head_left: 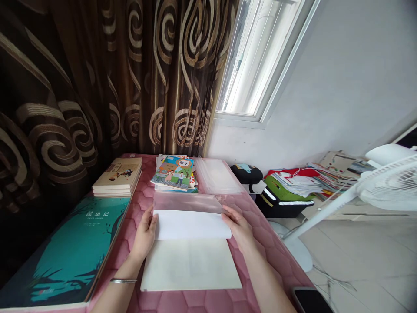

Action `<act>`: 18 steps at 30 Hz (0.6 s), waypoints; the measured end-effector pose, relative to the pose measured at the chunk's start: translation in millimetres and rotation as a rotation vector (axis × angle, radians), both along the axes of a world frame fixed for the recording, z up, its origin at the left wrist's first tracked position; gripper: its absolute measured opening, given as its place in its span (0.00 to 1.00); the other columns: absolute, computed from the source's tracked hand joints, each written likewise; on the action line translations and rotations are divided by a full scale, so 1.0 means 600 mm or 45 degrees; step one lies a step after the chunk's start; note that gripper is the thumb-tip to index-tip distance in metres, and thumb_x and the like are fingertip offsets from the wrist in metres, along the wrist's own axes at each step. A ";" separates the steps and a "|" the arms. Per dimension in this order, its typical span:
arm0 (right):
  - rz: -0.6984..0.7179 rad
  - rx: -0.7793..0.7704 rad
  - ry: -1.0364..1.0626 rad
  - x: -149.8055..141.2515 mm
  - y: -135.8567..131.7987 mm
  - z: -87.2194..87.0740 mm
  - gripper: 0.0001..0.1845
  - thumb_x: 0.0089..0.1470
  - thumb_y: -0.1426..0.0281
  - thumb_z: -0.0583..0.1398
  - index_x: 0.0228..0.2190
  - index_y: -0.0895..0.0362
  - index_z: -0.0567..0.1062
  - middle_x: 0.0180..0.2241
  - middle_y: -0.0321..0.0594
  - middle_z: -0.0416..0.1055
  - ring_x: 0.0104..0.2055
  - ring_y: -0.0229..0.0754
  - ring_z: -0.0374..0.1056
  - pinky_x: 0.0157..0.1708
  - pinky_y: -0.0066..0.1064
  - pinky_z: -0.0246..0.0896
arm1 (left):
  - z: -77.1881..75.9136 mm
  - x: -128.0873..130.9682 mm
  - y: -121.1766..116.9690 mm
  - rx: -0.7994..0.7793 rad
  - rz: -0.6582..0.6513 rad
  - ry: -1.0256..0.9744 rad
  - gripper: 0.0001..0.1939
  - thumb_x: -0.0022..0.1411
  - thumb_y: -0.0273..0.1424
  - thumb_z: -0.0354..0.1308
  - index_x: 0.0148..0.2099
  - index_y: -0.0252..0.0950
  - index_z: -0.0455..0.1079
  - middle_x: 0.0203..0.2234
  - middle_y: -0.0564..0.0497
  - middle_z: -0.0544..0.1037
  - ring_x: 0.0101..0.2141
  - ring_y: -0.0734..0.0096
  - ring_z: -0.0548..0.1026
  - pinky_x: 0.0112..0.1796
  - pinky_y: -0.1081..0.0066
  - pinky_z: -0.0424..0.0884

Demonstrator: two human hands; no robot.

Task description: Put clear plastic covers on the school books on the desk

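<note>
An open book (192, 265) lies in front of me, its pale page nearest my body. Its white leaf (192, 224) stands partly raised and curved across the middle. Beyond that leaf spreads a transparent plastic book cover (187, 202), which appears to meet the leaf's far edge. My left hand (146, 228) pinches the left edge of the white leaf, thumb on top. At the opposite edge, my right hand (239, 226) grips the leaf and the plastic near its corner. The fingertips under the sheet are partly hidden.
Left are a large teal book (78, 243) and a stack of tan books (119, 174). Colourful textbooks (174, 171) and more transparent covers (218, 176) lie at the back of the pink quilted surface (182, 302). A phone (311, 300) and a white fan (325, 213) are at right.
</note>
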State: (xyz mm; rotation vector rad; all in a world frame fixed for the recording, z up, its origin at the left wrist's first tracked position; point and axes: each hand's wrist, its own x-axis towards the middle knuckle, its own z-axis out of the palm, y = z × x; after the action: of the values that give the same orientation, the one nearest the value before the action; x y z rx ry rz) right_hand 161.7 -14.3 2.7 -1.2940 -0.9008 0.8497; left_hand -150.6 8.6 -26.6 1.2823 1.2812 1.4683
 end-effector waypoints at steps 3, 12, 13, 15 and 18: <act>0.052 -0.048 0.040 -0.002 -0.001 0.003 0.30 0.33 0.58 0.72 0.41 0.54 0.80 0.30 0.37 0.78 0.32 0.46 0.73 0.33 0.35 0.67 | 0.002 0.001 0.000 0.008 0.008 0.005 0.32 0.54 0.49 0.59 0.57 0.37 0.64 0.53 0.41 0.73 0.53 0.58 0.71 0.55 0.61 0.63; 0.021 -0.067 0.070 -0.006 0.001 0.004 0.26 0.31 0.56 0.72 0.35 0.54 0.79 0.29 0.38 0.78 0.32 0.46 0.73 0.32 0.34 0.67 | 0.020 0.005 -0.010 -0.052 -0.007 -0.091 0.34 0.52 0.50 0.62 0.57 0.39 0.65 0.51 0.43 0.75 0.50 0.58 0.73 0.51 0.61 0.68; 0.016 -0.069 0.068 -0.007 0.001 0.003 0.26 0.31 0.56 0.72 0.35 0.54 0.79 0.29 0.37 0.78 0.33 0.46 0.72 0.33 0.34 0.67 | 0.023 0.007 -0.012 -0.064 -0.050 -0.139 0.36 0.51 0.49 0.63 0.58 0.38 0.63 0.50 0.43 0.76 0.49 0.58 0.74 0.50 0.61 0.69; 0.007 -0.067 0.061 -0.008 0.002 0.003 0.26 0.31 0.56 0.72 0.35 0.53 0.79 0.30 0.37 0.78 0.34 0.46 0.72 0.34 0.34 0.67 | 0.027 0.010 -0.014 -0.070 -0.138 -0.225 0.40 0.50 0.47 0.66 0.62 0.38 0.59 0.47 0.44 0.77 0.46 0.59 0.76 0.46 0.61 0.72; 0.025 -0.069 0.056 -0.009 -0.001 0.007 0.26 0.33 0.56 0.71 0.37 0.53 0.79 0.32 0.37 0.77 0.37 0.47 0.72 0.36 0.34 0.67 | 0.028 0.012 -0.015 -0.068 -0.167 -0.267 0.43 0.49 0.46 0.67 0.64 0.39 0.56 0.43 0.46 0.79 0.41 0.64 0.78 0.42 0.64 0.74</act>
State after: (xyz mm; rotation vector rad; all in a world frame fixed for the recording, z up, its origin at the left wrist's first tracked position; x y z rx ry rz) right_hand 156.2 -14.9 6.6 -1.3098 -0.8620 0.9201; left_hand -143.2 -0.2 -9.9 1.1237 1.0716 1.4245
